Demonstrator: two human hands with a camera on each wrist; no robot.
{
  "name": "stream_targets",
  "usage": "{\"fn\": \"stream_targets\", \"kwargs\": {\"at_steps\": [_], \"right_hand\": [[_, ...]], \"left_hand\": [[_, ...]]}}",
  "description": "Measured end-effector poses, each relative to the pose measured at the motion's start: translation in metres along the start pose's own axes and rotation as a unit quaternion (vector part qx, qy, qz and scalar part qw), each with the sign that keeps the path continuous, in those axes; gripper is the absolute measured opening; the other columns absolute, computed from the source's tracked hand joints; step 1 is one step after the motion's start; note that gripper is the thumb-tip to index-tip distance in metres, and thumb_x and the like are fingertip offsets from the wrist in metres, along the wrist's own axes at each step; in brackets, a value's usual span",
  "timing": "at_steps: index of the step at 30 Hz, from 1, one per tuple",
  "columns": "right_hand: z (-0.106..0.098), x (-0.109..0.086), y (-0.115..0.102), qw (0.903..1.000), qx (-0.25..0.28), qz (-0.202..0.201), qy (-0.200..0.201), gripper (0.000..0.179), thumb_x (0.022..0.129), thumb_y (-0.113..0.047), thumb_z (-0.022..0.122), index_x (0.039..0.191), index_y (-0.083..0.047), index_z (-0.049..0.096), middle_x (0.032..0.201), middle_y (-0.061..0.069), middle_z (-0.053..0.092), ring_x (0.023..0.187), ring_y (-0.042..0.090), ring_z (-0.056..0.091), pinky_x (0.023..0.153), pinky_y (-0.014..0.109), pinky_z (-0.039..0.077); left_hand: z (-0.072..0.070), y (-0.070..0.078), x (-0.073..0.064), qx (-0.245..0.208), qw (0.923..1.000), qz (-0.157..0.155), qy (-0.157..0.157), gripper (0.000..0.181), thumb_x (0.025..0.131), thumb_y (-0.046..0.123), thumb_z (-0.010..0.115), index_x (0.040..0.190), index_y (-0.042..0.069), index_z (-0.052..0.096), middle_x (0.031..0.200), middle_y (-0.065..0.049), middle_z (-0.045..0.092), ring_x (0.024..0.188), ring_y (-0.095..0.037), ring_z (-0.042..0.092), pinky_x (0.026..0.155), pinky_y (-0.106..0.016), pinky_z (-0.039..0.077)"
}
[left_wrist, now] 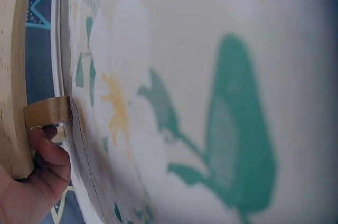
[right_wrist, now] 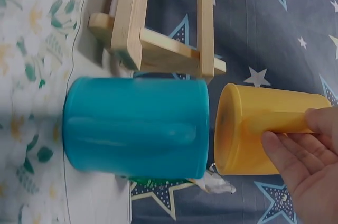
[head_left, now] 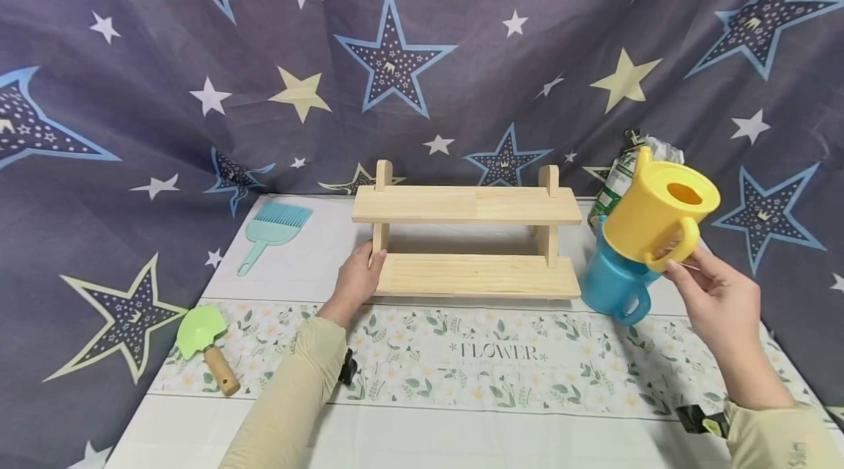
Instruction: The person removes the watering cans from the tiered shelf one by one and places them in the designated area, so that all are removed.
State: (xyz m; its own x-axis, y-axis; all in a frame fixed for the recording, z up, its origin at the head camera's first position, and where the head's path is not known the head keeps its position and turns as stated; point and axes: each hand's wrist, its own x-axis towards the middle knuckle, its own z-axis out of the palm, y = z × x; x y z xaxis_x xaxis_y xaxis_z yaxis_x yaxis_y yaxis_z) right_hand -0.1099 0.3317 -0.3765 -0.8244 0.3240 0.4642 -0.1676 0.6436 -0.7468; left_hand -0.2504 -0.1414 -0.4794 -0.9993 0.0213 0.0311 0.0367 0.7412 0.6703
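A two-tier wooden shelf (head_left: 467, 204) stands at the back middle of the table. My left hand (head_left: 356, 278) grips the left end of its lower board; in the left wrist view, curled fingers (left_wrist: 52, 152) show at the board's edge. By its handle, my right hand (head_left: 722, 300) pinches a yellow watering can (head_left: 649, 212), held in the air. Below that can, a blue watering can (head_left: 609, 282) stands on the table to the right of the shelf. The right wrist view shows a small gap between the blue can (right_wrist: 137, 129) and the yellow can (right_wrist: 253, 121).
A printed bag (head_left: 616, 187) leans at the back right behind the cans. On the left lie a blue-green dustpan with a brush (head_left: 273, 227) and a green trowel (head_left: 201, 333) with a wooden handle. A starry curtain (head_left: 422, 88) hangs behind the table.
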Motion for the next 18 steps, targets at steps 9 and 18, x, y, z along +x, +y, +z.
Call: {"fn": "stream_targets", "kwargs": {"at_steps": [9, 18], "right_hand": [[-0.014, 0.002, 0.011, 0.9996, -0.015, 0.019, 0.015, 0.043, 0.091, -0.007, 0.070, 0.133, -0.010, 0.061, 0.098, -0.030, 0.060, 0.080, -0.022, 0.056, 0.072, 0.001, 0.044], [-0.025, 0.003, 0.022, 0.9987, -0.024, 0.031, 0.033, 0.042, 0.091, -0.007, 0.068, 0.133, -0.009, 0.061, 0.103, -0.026, 0.062, 0.082, -0.021, 0.056, 0.074, 0.001, 0.044]], "left_hand": [[0.001, -0.001, 0.000, 0.006, 1.0000, -0.002, -0.003, 0.048, 0.106, 0.034, 0.041, 0.143, 0.005, 0.043, 0.140, -0.018, 0.049, 0.128, -0.035, 0.049, 0.106, -0.050, 0.039], [0.001, 0.000, 0.000, 0.008, 1.0000, 0.000, -0.001, 0.048, 0.105, 0.035, 0.041, 0.143, 0.005, 0.043, 0.140, -0.018, 0.049, 0.129, -0.035, 0.048, 0.107, -0.050, 0.038]]}}
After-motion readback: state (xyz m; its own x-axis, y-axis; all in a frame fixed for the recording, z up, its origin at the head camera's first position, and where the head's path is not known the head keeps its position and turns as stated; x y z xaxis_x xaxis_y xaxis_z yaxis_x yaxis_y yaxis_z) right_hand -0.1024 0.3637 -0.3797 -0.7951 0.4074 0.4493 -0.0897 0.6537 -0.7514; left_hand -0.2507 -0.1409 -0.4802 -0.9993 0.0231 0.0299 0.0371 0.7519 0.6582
